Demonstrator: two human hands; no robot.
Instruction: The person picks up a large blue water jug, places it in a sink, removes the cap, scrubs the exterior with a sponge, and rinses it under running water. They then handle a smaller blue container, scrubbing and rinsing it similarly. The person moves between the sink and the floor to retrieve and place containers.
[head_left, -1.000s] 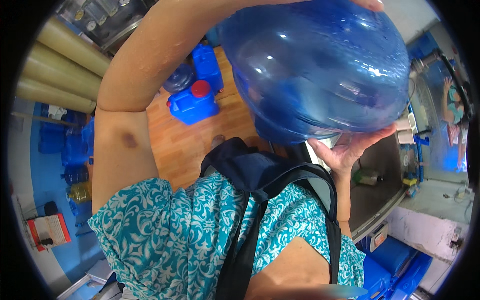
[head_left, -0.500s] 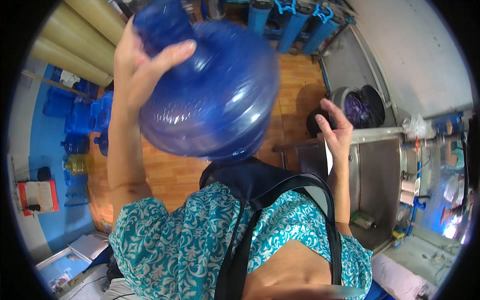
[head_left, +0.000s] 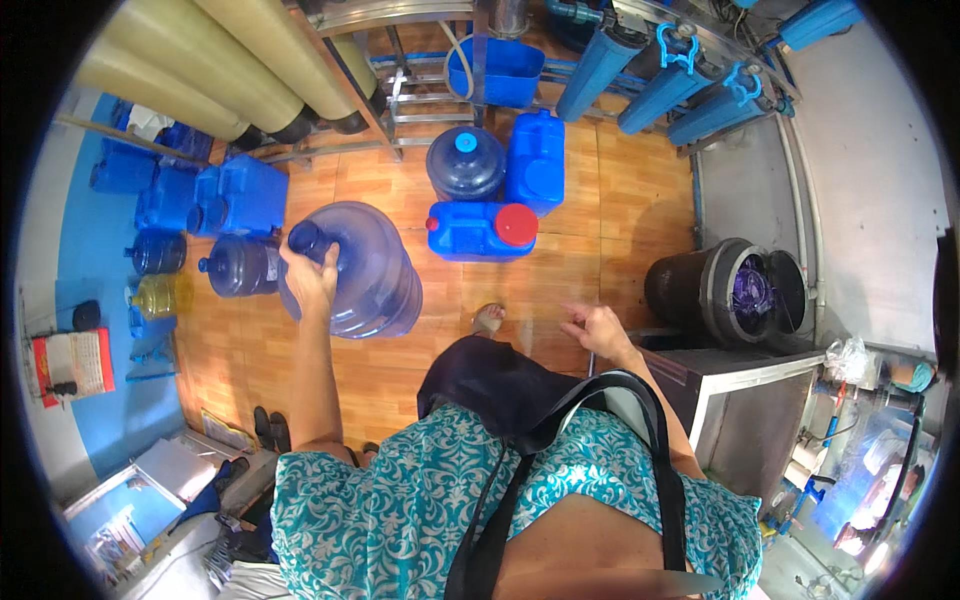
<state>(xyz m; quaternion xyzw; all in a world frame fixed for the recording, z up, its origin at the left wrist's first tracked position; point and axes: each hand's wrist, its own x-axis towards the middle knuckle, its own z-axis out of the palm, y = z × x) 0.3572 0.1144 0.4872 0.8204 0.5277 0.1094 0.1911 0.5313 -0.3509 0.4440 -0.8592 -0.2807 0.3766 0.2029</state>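
Observation:
My left hand (head_left: 312,284) grips a large, clear-blue water jug (head_left: 376,268) by its neck. The jug tilts, its neck toward me and its round body out to the right of the hand, low over the wooden floor or touching it; I cannot tell which. No liquid shows inside. Away to the right, my right hand (head_left: 597,330) holds nothing; its index finger points out and the other fingers are loosely bent. Ahead stand a round blue jug with a light-blue cap (head_left: 466,165), an upright blue container (head_left: 537,165) and a blue container with a red lid (head_left: 478,232).
More blue jugs and containers (head_left: 240,195) line the left wall, with a yellow jug (head_left: 158,297) among them. Tan cylinders (head_left: 215,70) lean at the far left. Blue filter housings (head_left: 600,75) hang at the back. A dark bin (head_left: 700,290) and a metal sink unit (head_left: 745,385) stand right.
The jug in my left hand has gone from high in front of me down toward the floor at the left. My right hand has lowered, and the floor containers have come into view.

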